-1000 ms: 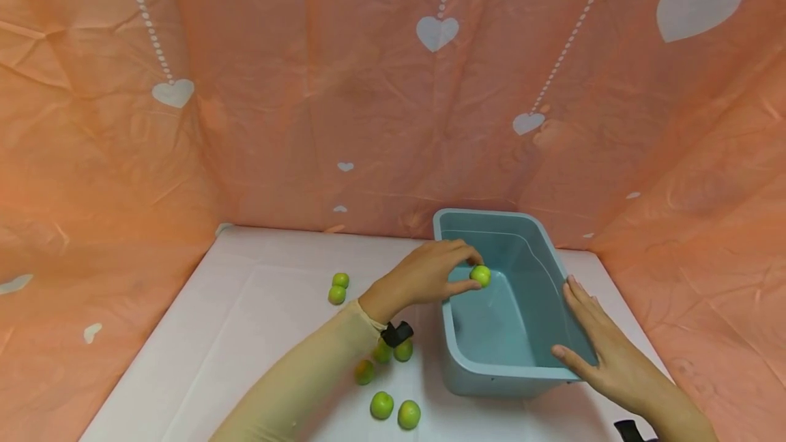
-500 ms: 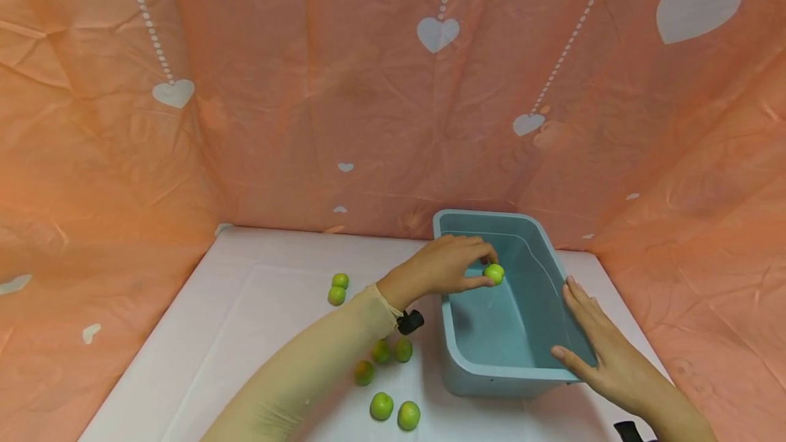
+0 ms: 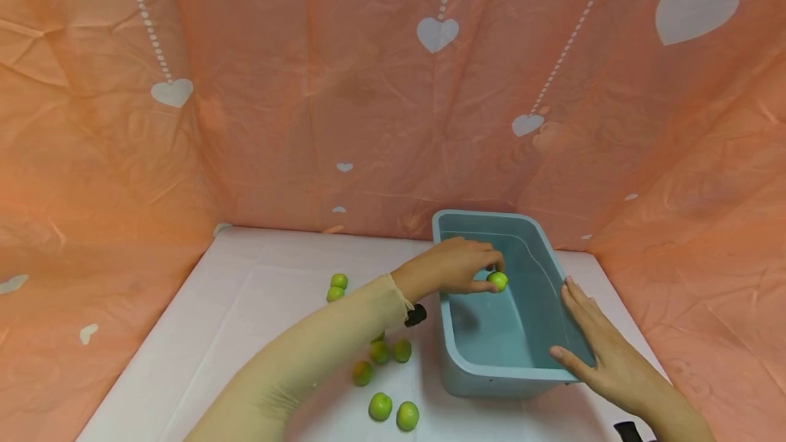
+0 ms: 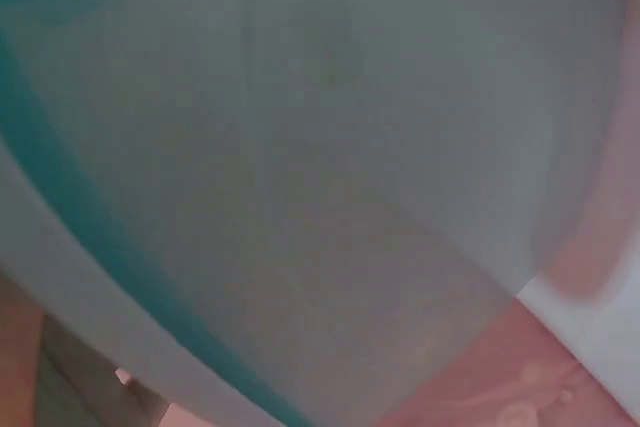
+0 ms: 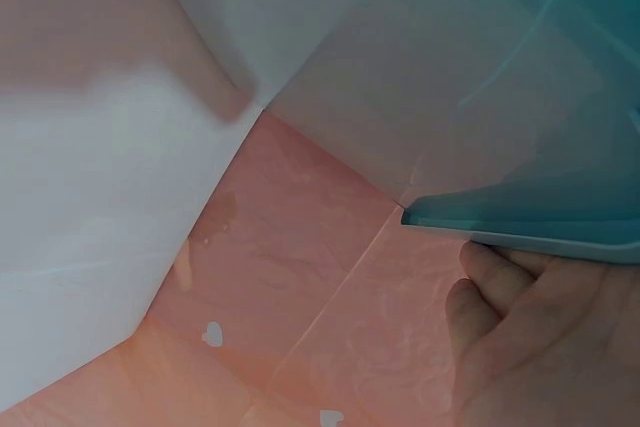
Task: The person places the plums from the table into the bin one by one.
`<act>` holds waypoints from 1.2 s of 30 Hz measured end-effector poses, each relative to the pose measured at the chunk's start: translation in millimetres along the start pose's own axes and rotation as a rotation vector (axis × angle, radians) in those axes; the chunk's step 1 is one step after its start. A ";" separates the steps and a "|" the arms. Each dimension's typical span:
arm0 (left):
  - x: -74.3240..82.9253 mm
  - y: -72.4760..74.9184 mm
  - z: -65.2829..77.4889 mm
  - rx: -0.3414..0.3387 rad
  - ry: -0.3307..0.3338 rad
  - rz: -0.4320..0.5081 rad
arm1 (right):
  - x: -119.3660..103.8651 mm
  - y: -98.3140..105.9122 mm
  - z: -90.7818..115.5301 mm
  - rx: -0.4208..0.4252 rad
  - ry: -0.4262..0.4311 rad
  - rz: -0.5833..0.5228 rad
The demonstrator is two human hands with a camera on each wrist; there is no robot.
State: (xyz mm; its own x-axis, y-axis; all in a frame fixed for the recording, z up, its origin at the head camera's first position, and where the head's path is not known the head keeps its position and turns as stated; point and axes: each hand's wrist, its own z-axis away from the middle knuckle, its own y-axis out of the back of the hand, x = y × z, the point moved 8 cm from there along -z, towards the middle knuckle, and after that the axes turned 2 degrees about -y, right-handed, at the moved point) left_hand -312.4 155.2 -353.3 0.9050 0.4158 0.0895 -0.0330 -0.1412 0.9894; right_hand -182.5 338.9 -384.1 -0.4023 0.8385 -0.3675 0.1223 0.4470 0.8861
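Note:
A small round green fruit (image 3: 498, 282) is pinched between the thumb and fingers of my left hand (image 3: 457, 267). That hand reaches over the left rim of a blue-grey plastic bin (image 3: 510, 372), with the fruit above the bin's inside. On the bin's right side rests my right hand (image 3: 598, 353), its fingers straight along the rim and its thumb over the front corner. The right wrist view shows those fingers (image 5: 490, 287) against the outside of the bin's rim. In the left wrist view, the held fruit does not show clearly.
Several more green fruits lie on the white table: a pair (image 3: 336, 293) farther back and a group (image 3: 379, 352) near the left forearm, one of them reddish (image 3: 362, 373). Two others (image 3: 381, 406) sit closer to the front. An orange cloth (image 3: 381, 121) with hearts surrounds the table.
My left hand has moved right, farther over the bin, carrying the green fruit, which has dipped slightly in the last half second. My right hand stays on the bin.

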 end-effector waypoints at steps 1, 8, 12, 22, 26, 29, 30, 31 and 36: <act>0.3 -1.2 -1.6 -0.009 -0.001 -0.006 | 0.0 0.4 -0.1 0.002 0.001 0.001; 6.6 -8.2 -12.3 -0.065 -0.034 -0.033 | -0.6 -0.2 -0.1 0.007 0.012 -0.001; 9.9 -12.8 -16.7 -0.095 -0.036 -0.052 | 0.0 -1.2 0.3 0.003 0.006 0.002; 5.4 -27.2 -22.7 -0.144 0.005 -0.046 | -0.3 -2.1 -0.6 -0.002 0.008 -0.006; 3.4 -30.3 -23.1 -0.146 0.012 -0.040 | -0.7 -1.7 -0.6 0.000 0.008 0.001; 1.9 -33.1 -23.4 -0.155 0.019 -0.042 | -1.0 -0.8 -1.2 0.002 0.008 0.013; 1.3 -34.3 -23.5 -0.159 0.022 -0.045 | -1.2 -0.4 -1.5 0.003 0.010 0.019; 1.0 -35.4 -23.5 -0.163 0.024 -0.046 | -1.3 0.0 -1.8 0.004 0.013 0.026; 0.9 -41.8 -24.3 -0.179 0.026 -0.057 | -2.3 1.6 -2.4 0.015 0.034 0.057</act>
State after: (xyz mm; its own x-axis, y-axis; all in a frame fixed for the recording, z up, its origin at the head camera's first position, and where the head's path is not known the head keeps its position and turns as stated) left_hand -320.6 183.2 -391.8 0.8966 0.4416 0.0336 -0.0594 0.0446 0.9972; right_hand -183.5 336.9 -381.1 -0.4246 0.8519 -0.3067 0.1596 0.4039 0.9008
